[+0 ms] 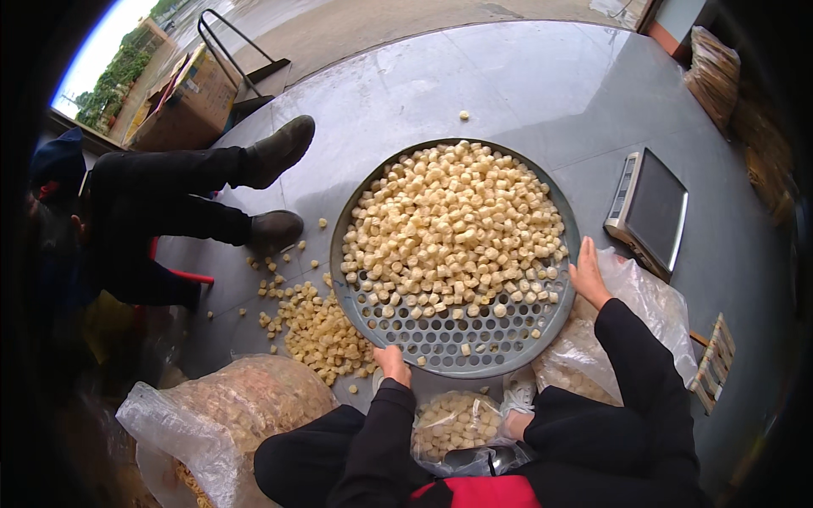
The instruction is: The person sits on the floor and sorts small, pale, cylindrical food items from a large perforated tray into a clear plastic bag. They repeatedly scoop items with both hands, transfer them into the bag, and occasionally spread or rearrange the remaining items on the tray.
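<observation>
A big round grey sieve [461,366] with round holes is in front of me. Small pale-yellow cylindrical pieces [457,224], resembling dried scallops, are heaped over its far and middle part. The near part of its perforated bottom shows, with a few pieces scattered on it. My left hand [393,366] is closed on the near rim, left of the middle; its fingertips are partly hidden. On the right rim, my right hand [590,276] holds the sieve between thumb and palm, its fingers pointing up along the edge.
Loose pieces [318,330] lie on the grey floor left of the sieve. Filled clear bags [254,394] stand around me, with a smaller bag [457,423] between my legs. A scale [650,212] is at right. Another person's legs [186,190] reach in from the left.
</observation>
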`<state>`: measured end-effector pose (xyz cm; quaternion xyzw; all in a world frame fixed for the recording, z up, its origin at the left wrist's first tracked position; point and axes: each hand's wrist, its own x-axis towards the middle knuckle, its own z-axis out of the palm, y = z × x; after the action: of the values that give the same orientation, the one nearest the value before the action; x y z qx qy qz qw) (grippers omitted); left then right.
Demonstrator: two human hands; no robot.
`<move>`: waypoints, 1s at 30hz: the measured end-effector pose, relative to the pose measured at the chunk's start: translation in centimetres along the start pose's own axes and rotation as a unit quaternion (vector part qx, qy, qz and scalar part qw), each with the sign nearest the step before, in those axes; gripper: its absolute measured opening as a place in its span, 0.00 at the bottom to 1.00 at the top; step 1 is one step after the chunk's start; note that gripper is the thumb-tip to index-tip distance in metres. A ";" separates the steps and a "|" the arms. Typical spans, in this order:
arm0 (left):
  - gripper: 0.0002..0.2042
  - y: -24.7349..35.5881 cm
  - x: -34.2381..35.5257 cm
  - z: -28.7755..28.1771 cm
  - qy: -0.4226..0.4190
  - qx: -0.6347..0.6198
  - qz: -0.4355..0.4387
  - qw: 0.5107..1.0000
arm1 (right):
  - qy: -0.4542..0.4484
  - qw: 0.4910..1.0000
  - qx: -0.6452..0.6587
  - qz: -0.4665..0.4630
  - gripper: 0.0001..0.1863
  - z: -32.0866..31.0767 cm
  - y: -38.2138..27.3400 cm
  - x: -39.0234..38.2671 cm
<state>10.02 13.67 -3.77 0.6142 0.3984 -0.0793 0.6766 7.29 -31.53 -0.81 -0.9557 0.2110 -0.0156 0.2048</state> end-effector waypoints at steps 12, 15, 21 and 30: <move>0.29 2.0 -0.9 5.5 -0.120 0.033 0.036 0.992 | -0.001 0.992 -0.010 0.127 0.15 2.1 8.2 5.0; 0.29 4.5 -0.6 4.3 -0.155 -0.012 0.018 0.988 | -0.014 0.985 0.006 0.172 0.13 2.2 6.6 4.2; 0.34 4.1 0.5 4.7 -0.212 0.000 0.100 0.972 | 0.030 0.991 -0.017 0.127 0.17 3.9 7.0 5.2; 0.38 0.6 2.1 6.0 -0.166 0.058 0.070 0.982 | 0.061 0.982 -0.077 0.162 0.22 6.0 7.6 6.5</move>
<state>14.43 9.20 -5.09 0.6568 0.2309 -0.1554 0.7008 10.84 -38.16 -9.74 -0.9190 0.3757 -0.0240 0.1170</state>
